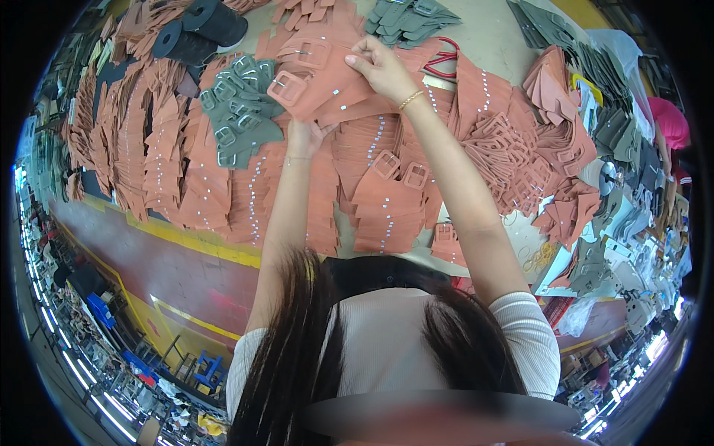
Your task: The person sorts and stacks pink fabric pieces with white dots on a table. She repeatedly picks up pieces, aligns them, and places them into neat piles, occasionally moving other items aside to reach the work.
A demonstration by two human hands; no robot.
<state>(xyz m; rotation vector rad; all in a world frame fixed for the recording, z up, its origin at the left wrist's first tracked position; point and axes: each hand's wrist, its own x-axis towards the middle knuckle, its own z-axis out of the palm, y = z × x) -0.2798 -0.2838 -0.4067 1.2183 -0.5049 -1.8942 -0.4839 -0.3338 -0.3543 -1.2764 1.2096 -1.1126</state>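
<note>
Over the far middle of the table, a salmon-coloured strap piece with square buckles (327, 91) lies between my hands. My left hand (305, 139) grips its near edge, with the fingers partly hidden beneath it and the thumb to the right. At its far right edge, my right hand (381, 70) pinches the material between thumb and fingers. Two salmon-covered buckles show on the left part of the piece. Below it, stacked salmon pieces (368, 145) lie fanned out in rows with small white marks. Two more buckles sit on a salmon piece (394, 182) nearer me.
Green buckled pieces (242, 111) lie left of my left hand, and more green pieces (411, 24) sit at the back. Red-handled scissors (445, 58) rest beyond my right wrist. Black spools (216, 21) stand back left. Rubber bands (539, 256) lie near right. Another person (671, 123) is far right.
</note>
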